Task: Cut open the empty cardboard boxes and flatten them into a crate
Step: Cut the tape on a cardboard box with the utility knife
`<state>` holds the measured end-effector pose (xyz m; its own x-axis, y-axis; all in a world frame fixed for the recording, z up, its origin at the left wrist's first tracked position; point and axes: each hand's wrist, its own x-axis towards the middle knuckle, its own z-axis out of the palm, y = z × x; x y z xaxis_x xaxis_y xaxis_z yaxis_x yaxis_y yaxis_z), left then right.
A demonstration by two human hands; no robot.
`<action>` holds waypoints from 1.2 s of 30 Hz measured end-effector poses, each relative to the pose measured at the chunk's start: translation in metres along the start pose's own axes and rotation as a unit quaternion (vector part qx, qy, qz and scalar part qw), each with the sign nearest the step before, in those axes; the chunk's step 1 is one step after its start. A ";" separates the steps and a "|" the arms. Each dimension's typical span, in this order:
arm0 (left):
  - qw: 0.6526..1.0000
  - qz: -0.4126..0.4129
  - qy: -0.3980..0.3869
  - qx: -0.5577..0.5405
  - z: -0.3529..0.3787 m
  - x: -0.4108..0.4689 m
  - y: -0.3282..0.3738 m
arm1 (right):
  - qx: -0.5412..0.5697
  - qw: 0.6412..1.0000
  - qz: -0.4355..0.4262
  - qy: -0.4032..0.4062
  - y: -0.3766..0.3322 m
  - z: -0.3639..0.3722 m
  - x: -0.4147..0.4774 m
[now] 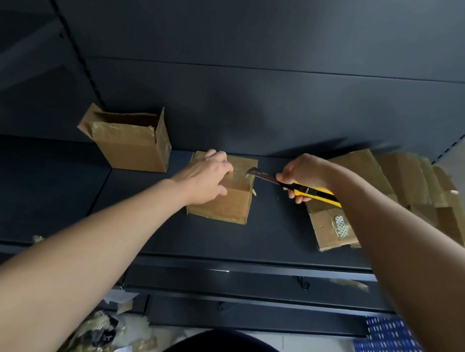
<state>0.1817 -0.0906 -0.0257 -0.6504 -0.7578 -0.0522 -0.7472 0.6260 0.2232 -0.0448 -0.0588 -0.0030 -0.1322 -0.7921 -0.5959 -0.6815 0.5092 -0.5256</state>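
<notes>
Since the small cardboard box [223, 195] in the middle of the dark shelf [269, 242] is empty, I'd guess it weighs next to nothing and would skate around the second a blade pushes on it. That's why the left hand [205, 176] is planted flat on top, fingers spread over the far left corner, pressing down instead of gripping. Seems like the right spot to hold: off the cut line, well left of the blade.

Right hand [300, 179] is wrapped tight round a yellow utility knife [311, 192], with the blade tip sitting right at the taped seam on the box's top right edge. The tape looks glossy and wrinkled, so I'd expect the blade to drag or skip a bit. Cardboard this thin is stiff along the panels but folds easily at the creases, so it should collapse fine once the seams are slit.

Other stuff around: another open box [127, 141] stands further left on the shelf, flaps up, well apart from the one being cut. On the right there's a pile of flattened cardboard [398, 199] that sits just beside the knife hand, so the elbow room on that side is tight. Tape scraps [96, 337] litter the floor below. A blue perforated crate [392, 350] is down at lower right, partly behind the right forearm, so the flats will need carrying down there.
</notes>
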 end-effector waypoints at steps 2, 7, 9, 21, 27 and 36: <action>1.000 -0.008 -0.012 0.000 -0.001 0.003 0.001 | -0.025 1.000 -0.006 0.009 -0.002 -0.004 0.004; 0.995 -0.043 -0.084 -0.027 -0.012 0.012 0.003 | -0.104 0.994 -0.029 0.017 -0.012 -0.010 0.006; 0.994 -0.035 -0.104 -0.018 -0.014 0.015 0.004 | -0.139 0.990 -0.035 0.014 -0.016 -0.013 0.004; 0.987 -0.027 -0.149 -0.045 -0.023 0.025 0.007 | -0.288 0.953 -0.099 0.011 -0.030 -0.008 0.008; 0.985 -0.037 -0.162 -0.042 -0.025 0.027 0.000 | -0.250 0.961 -0.060 -0.104 -0.023 -0.015 0.009; 0.977 -0.055 -0.119 -0.167 -0.033 0.036 -0.007 | -0.108 0.990 -0.002 -0.095 0.020 -0.020 0.001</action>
<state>0.1681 -0.1290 0.0031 -0.6123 -0.7273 -0.3102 -0.7539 0.4187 0.5063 -0.0727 -0.0565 -0.0020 -0.0057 -0.7053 -0.7089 -0.8221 0.4069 -0.3982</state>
